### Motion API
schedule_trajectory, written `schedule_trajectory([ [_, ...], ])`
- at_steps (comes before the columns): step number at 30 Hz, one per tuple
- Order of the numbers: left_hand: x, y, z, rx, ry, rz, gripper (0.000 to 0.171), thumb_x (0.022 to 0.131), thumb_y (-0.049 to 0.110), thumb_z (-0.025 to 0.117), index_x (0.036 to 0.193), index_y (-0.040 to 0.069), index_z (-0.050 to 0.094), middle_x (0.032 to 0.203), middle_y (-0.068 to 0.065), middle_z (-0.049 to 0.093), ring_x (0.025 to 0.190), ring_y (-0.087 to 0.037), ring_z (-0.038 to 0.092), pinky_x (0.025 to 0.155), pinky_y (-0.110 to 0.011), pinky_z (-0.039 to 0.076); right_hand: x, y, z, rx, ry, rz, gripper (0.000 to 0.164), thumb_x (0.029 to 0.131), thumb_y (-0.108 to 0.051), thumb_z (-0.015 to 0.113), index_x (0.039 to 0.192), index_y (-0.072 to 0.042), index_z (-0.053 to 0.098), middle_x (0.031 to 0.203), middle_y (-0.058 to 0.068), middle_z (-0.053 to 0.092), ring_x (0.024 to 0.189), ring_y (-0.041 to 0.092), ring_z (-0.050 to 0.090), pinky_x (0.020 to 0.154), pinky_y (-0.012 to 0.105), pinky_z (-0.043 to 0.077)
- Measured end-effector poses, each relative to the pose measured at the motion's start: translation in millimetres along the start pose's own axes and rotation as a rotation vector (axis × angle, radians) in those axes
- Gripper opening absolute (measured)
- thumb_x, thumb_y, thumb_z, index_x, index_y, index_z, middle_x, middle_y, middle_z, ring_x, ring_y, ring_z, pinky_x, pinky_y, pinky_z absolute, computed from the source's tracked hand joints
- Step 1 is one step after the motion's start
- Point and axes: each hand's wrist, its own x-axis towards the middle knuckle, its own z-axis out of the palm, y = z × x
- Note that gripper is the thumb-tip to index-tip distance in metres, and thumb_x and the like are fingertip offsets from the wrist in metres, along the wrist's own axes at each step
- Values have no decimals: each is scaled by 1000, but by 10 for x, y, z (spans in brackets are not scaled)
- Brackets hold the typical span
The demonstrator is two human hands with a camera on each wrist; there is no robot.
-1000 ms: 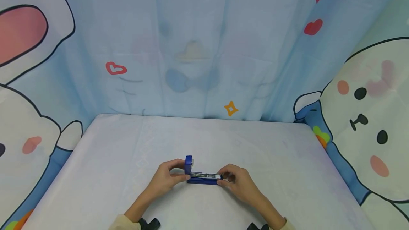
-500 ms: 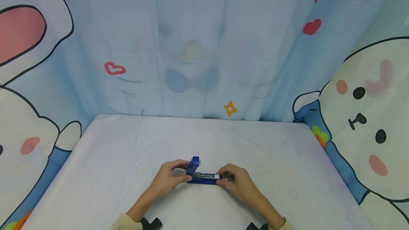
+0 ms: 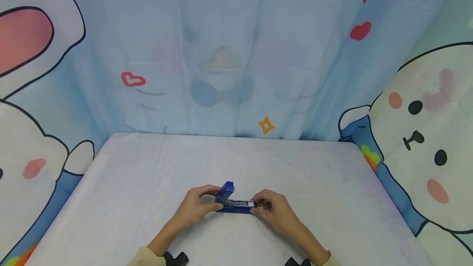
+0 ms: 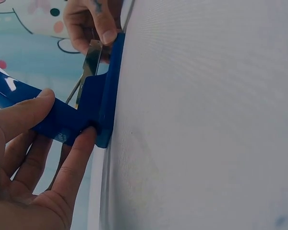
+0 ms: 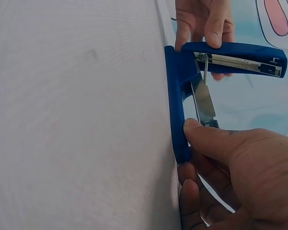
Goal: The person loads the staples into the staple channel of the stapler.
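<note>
A blue stapler (image 3: 236, 209) lies on the white table in the head view, its top cover (image 5: 254, 58) swung up and its metal staple tray (image 5: 201, 98) exposed. My left hand (image 3: 196, 204) grips the hinge end, thumb and fingers on either side of the raised cover, as the left wrist view shows with the blue cover (image 4: 62, 117) between them. At the front end, my right hand (image 3: 273, 208) pinches the base; in the right wrist view the thumb (image 5: 194, 129) presses near the tip of the base (image 5: 175, 110).
The white-covered table (image 3: 148, 167) extends around the stapler. A light blue curtain (image 3: 221, 32) with printed hearts hangs behind it, and printed cartoon animals (image 3: 417, 167) flank both sides. Black wrist mounts (image 3: 176, 259) sit by the sleeves.
The stapler's cover has tilted from upright down toward the right, over the staple tray. My left hand has shifted slightly right with it; my right hand stays at the front end.
</note>
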Motion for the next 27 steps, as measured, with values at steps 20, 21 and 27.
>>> schedule_trajectory([
  [20, 13, -16, 31, 52, 15, 5, 39, 89, 13, 85, 127, 9, 75, 121, -16, 75, 100, -18, 73, 71, -21, 59, 7, 17, 1, 7, -4, 0, 23, 86, -11, 87, 103, -22, 77, 97, -10, 75, 85, 0, 64, 75, 20, 57],
  [21, 14, -14, 33, 62, 18, 6, 38, 89, 14, 85, 127, 9, 76, 122, -16, 75, 102, -19, 73, 72, -21, 59, 8, 18, 1, 7, -4, -2, 23, 86, -11, 87, 103, -22, 77, 97, -10, 75, 85, 0, 64, 75, 20, 57],
  [27, 26, -9, 53, 136, 36, 9, 38, 88, 19, 86, 125, 13, 77, 121, -11, 78, 116, -28, 71, 78, -22, 58, 8, 20, 4, 3, -5, 6, 23, 86, -11, 87, 103, -23, 77, 96, -10, 74, 85, 0, 63, 76, 20, 56],
])
